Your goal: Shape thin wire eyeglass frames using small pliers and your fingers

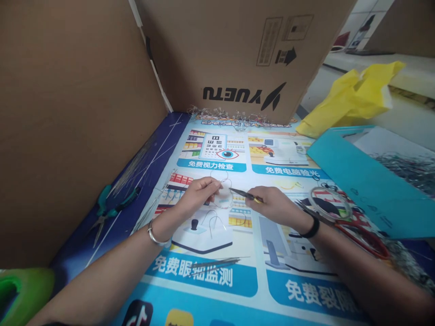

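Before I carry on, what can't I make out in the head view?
All in the head view:
Thin silvery wire loop: too fine and blurred to tell whether the dark, pointed metal tool touches it.
That tool's handle: partly covered by the right hand.
Wire loop's gripped part: covered by the left hand.
Glossy green plastic object: cut off by the left edge.
Tangled wires in the turquoise cardboard box: strands too fine to count.

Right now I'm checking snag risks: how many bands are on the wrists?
2: a silver bangle on the left wrist and a black band on the right wrist, both plainly visible.
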`<state>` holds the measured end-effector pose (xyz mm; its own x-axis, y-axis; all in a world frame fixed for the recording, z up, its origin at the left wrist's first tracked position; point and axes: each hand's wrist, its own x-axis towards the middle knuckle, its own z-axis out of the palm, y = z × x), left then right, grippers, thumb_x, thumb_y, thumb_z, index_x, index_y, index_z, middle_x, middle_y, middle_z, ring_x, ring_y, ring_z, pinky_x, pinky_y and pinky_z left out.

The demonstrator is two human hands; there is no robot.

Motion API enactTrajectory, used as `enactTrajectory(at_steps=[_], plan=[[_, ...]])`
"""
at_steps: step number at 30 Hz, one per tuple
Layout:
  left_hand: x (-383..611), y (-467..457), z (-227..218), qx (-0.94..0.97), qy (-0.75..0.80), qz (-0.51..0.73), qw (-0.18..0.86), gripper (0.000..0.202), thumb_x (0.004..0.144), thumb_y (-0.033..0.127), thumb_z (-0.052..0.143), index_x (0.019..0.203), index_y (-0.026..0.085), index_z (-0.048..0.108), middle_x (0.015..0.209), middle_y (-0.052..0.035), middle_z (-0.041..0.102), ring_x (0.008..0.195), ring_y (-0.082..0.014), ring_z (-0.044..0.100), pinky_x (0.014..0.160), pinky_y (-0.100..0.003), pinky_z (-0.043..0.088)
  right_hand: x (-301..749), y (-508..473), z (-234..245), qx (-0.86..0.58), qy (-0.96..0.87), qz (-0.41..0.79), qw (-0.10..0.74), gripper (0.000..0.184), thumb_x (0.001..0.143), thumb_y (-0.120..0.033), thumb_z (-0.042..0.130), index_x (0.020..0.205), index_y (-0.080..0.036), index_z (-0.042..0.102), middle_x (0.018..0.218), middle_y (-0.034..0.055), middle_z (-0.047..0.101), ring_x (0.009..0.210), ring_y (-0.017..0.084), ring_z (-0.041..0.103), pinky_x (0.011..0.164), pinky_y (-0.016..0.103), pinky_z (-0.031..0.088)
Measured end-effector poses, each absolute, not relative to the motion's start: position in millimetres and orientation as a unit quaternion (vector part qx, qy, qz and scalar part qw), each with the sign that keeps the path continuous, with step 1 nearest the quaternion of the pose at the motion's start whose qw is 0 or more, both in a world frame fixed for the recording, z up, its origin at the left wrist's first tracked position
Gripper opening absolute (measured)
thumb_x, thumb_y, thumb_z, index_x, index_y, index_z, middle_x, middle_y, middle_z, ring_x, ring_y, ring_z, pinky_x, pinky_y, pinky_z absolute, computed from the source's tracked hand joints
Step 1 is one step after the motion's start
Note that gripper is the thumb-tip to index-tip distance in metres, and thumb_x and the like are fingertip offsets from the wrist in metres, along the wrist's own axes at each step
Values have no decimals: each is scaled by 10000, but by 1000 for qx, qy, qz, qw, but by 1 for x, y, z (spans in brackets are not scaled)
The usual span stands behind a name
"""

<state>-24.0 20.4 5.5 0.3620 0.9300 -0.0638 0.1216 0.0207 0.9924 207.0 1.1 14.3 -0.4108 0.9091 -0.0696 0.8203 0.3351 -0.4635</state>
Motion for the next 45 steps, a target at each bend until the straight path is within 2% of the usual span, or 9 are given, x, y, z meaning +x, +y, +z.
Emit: enactTrajectory(at_steps=[4,8,11,22,30,40,45], plan=[[-24,21,5,593,436,368,569,303,824,432,514,791,146,609,685,-4,558,528,-66,469,496,-200,377,208,1,15,-543,-800,233,102,254,827,-376,428,712,-203,573,686,0,580,629,128,489,555,242,287],[-24,21,2,595,443,355,569,237,771,388,593,769,151,589,608,26,516,501,-57,453,479,-185,357,209,1,16,-552,-790,248,99,273,825,-394,421,685,-204,558,650,-10,563,595,120,465,536,240,274],[-24,22,0,602,454,347,558,219,737,360,628,777,150,585,619,34,508,497,-50,451,470,-179,346,210,1,17,-546,-793,252,97,270,819,-394,427,687,-203,564,654,-8,563,600,122,469,538,240,277],[-23,21,-4,634,463,337,519,195,757,344,594,757,151,564,634,36,502,500,-53,461,489,-189,372,213,2,15,-523,-803,265,109,266,807,-382,453,656,-201,575,591,-20,529,547,107,442,500,238,273],[-23,22,-6,648,462,335,505,181,767,328,581,747,151,549,607,39,488,495,-54,439,488,-188,357,214,1,15,-517,-808,265,94,289,812,-417,448,665,-200,573,593,-20,530,564,115,468,512,239,281],[-23,21,2,626,452,339,537,202,768,346,580,731,156,525,599,45,472,500,-53,447,484,-183,353,209,-2,14,-553,-786,245,128,263,809,-398,458,670,-207,571,611,-20,550,584,118,476,524,238,289],[-23,21,1,654,456,302,522,186,761,330,572,709,157,529,590,43,477,508,-60,456,498,-187,363,203,-3,13,-578,-774,223,132,247,814,-401,461,696,-209,563,678,-1,593,619,129,506,546,240,304]])
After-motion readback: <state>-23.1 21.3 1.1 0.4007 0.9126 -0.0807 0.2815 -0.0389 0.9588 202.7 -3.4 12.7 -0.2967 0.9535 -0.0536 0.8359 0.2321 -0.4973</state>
